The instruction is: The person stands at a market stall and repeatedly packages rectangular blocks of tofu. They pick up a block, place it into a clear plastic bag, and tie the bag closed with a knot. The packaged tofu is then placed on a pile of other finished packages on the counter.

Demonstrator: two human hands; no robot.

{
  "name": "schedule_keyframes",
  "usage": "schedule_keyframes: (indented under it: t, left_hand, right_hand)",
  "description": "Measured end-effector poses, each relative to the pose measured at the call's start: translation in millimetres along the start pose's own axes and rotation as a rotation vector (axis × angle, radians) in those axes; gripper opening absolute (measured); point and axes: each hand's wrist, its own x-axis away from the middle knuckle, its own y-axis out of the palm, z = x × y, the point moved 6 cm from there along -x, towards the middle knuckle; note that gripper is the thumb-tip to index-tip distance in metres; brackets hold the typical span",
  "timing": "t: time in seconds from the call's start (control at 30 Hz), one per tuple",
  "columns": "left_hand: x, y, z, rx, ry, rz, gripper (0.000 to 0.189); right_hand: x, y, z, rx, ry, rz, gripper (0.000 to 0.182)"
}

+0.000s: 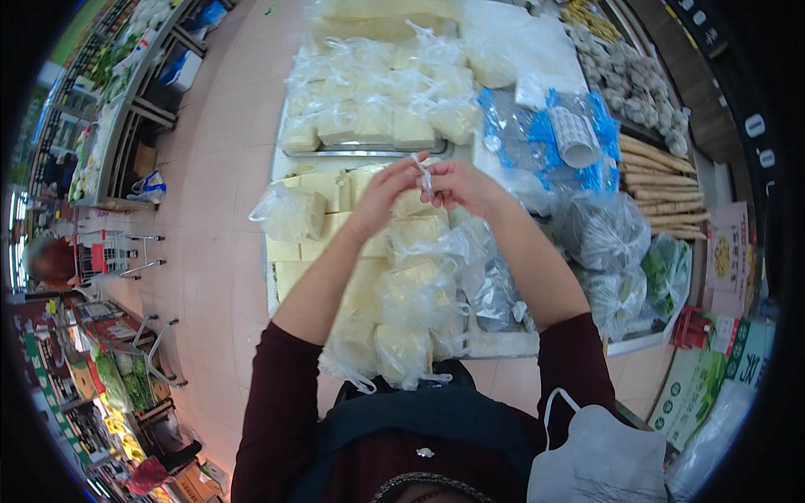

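Note:
My left hand [385, 193] and my right hand [462, 187] meet above the tofu, both pinching the twisted white handles of a thin plastic bag [422, 173]. What hangs below the handles is mostly hidden by the hands. Under them lie bare tofu blocks [330, 188] in rows. A bagged tofu block [292, 214] rests on the left of these rows. More bagged tofu blocks [415, 289] lie nearer my body, and many bagged blocks [377, 116] fill the metal tray [365, 153] beyond my hands.
On the right are a roll of labels [575, 138] on blue-and-clear plastic packaging [522, 126], filled plastic bags [600, 232], long pale roots [660, 188] and garlic bulbs [635, 82]. A person [50, 261] stands by a shopping cart [104, 254] across the aisle at left.

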Motion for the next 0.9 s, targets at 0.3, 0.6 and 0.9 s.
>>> schedule_keyframes:
  t: [0.3, 0.6, 0.9]
  left_hand:
    - [61.4, -34.3, 19.5, -0.895, 0.356, 0.262, 0.029]
    - [156.4, -17.6, -1.6, -0.257, 0.065, 0.225, 0.033]
    - [214.7, 98.9, 87.2, -0.658, 0.25, -0.181, 0.043]
  right_hand:
    - [82.0, -36.0, 33.6, 0.745, -0.332, 0.394, 0.063]
    - [219.0, -4.0, 118.6, 1.073, -0.6, 0.86, 0.004]
    - [237.5, 129.4, -15.5, 0.3, -0.197, 0.098, 0.013]
